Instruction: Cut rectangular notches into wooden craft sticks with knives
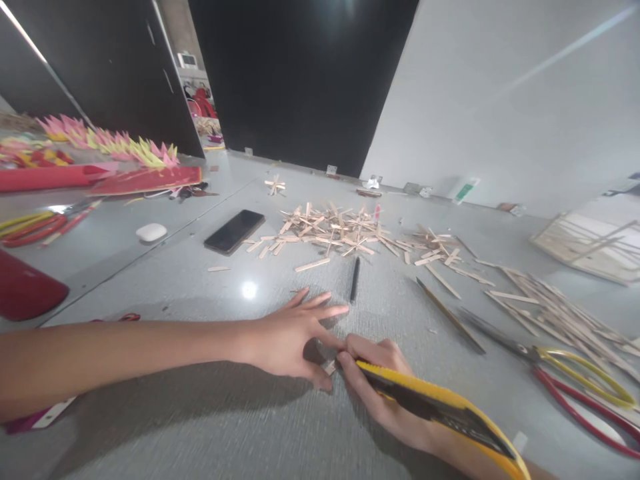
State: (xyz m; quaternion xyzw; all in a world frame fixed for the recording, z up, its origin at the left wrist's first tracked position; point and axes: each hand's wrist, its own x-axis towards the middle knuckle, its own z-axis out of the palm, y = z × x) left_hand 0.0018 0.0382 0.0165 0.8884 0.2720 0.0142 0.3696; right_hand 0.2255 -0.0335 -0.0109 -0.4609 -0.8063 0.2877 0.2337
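My right hand (383, 383) is wrapped around a yellow and black utility knife (443, 403), its front end low over the table. The blade is hidden behind the fingers. Beside it, my left hand (290, 340) steadies a small wooden strip (331, 366) on the tabletop between thumb and index finger, the other fingers spread. Most of that strip is covered by the hands. A black pen (355, 280) lies just beyond the fingertips. Right of the hands are a thin pointed brown stick (450, 315) and large scissors (533, 353) with yellow and red handles.
Short wooden pieces (330, 230) are heaped across the middle of the grey table (200, 427). Long strips (560, 310) lie at the right, near a wooden frame (590, 247). A phone (234, 231), a white case (151, 232) and red objects (27, 287) occupy the left.
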